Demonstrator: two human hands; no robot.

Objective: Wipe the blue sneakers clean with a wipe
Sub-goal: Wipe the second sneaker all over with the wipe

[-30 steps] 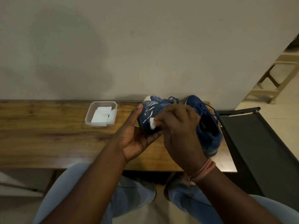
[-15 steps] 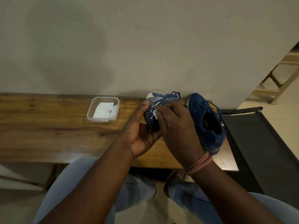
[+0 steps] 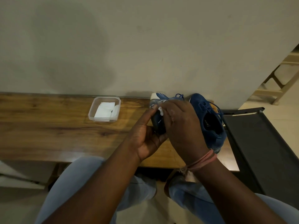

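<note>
Head view: the left hand (image 3: 146, 139) grips a blue fabric sneaker with white streaks and a pale toe cap (image 3: 157, 109), thumb up along its near-left side, fingers curled round it from below, heel end tucked in the palm. The shoe is lifted a little off the long brown wooden bench (image 3: 48, 126), toe pointing away toward the wall, so its long axis runs near-to-far, roughly in line w/ the left forearm. The right hand (image 3: 182, 126) comes over from the right and pinches a small white wipe (image 3: 161, 111) at its fingertips, pressed on the shoe's upper left side, just beside the left thumb tip. Most of the wipe is hidden under the fingers.

The 2nd blue suede lace-up sneaker (image 3: 208, 120) sits on the bench just right of the right hand, opening facing up, heel near the bench's front edge. Well to the left stands a clear plastic tub holding white folded wipes (image 3: 104, 109).

Judgement: since the shoe lies lengthwise away from the body, strokes prob. need to run heel-to-toe along that axis, right hand doing the rubbing, left only steadying & turning. The 2nd shoe is nearer the right hand for later.
</note>
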